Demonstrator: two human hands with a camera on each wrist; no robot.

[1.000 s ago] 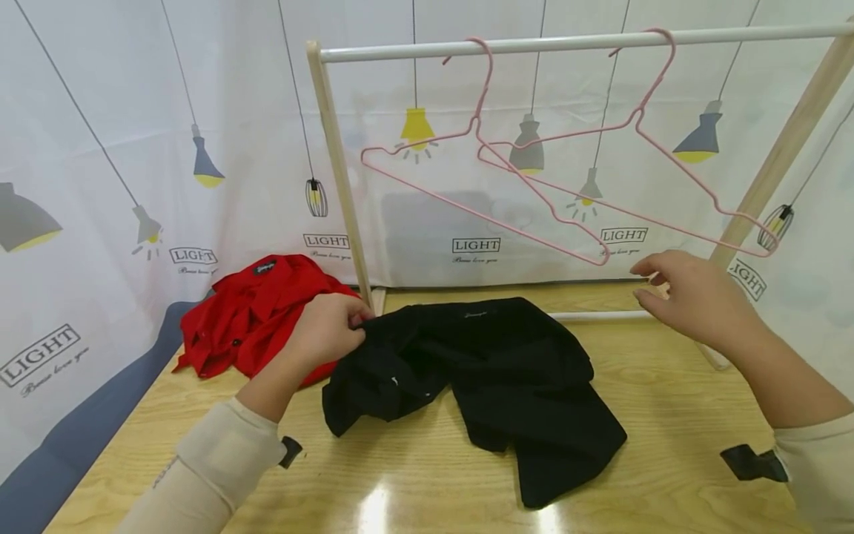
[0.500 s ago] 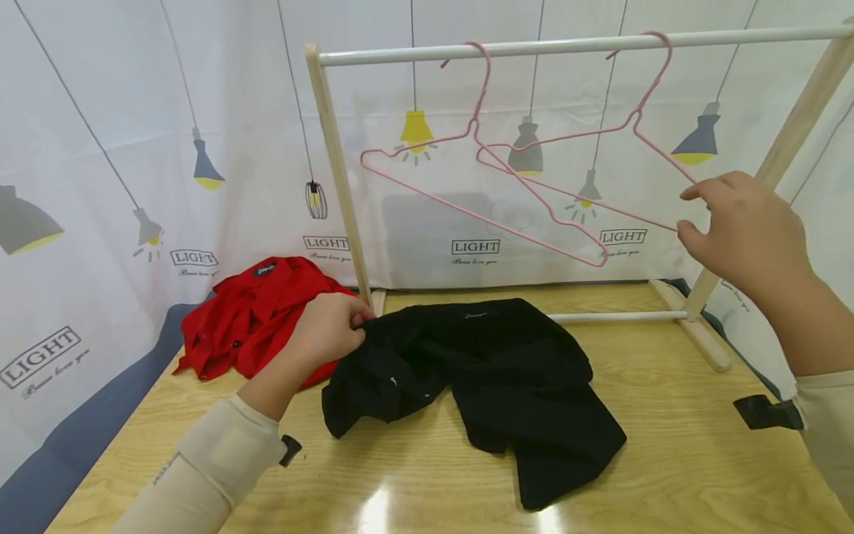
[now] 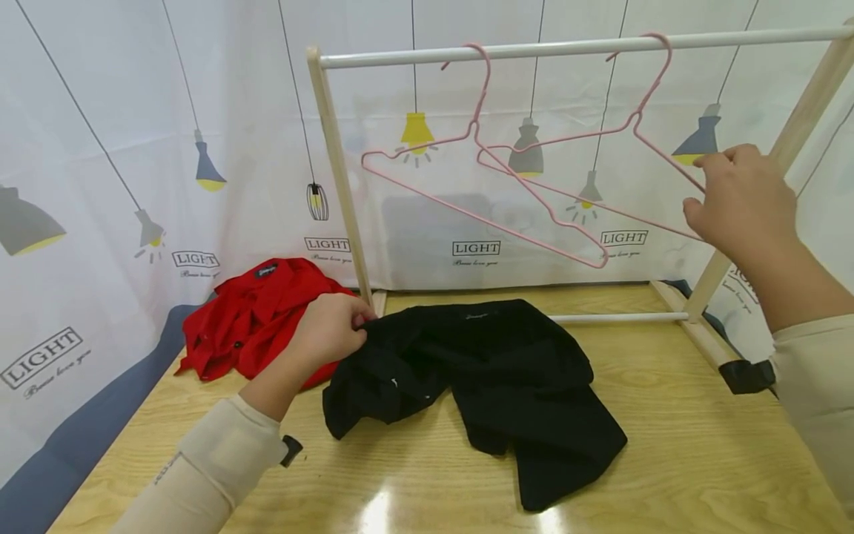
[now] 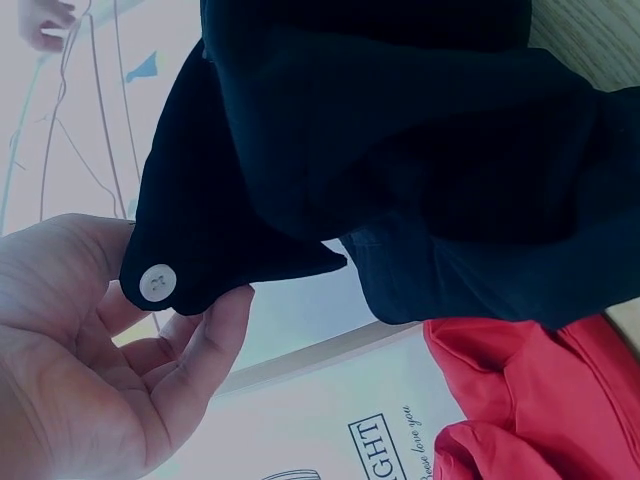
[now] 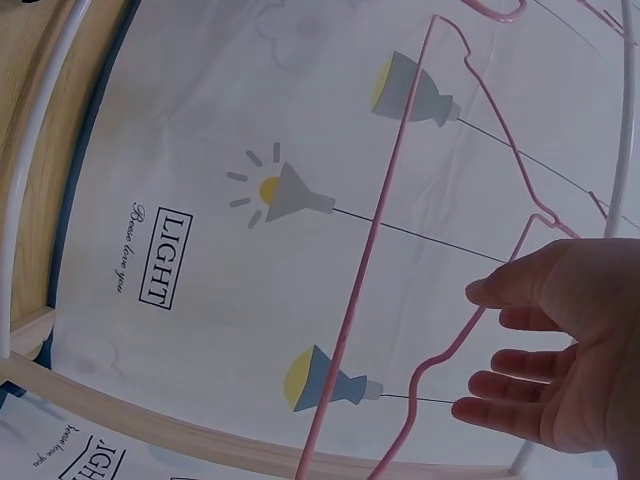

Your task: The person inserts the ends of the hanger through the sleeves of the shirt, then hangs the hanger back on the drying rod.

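A black shirt (image 3: 507, 363) lies crumpled on the wooden table. My left hand (image 3: 333, 326) pinches its upper left edge; in the left wrist view, a white button (image 4: 158, 282) shows on the cloth between thumb and fingers. My right hand (image 3: 750, 196) is raised beside the right end of the right pink hanger (image 3: 636, 117), hiding that end in the head view. The right wrist view has its thumb by the hanger's sloping arm and the fingers loosely bent, not wrapped round the wire. A left pink hanger (image 3: 475, 122) hangs from the same rail.
A crumpled red shirt (image 3: 267, 319) lies at the table's left, by my left forearm. The rack has a white rail (image 3: 567, 50), wooden side posts (image 3: 336, 170) and a white lower bar (image 3: 620, 318). Behind it hangs a lamp-print curtain (image 3: 253, 148).
My right hand has risen and moved right, from above the table to the right hanger's end. The left hand, the shirts and the hangers look almost unmoved.
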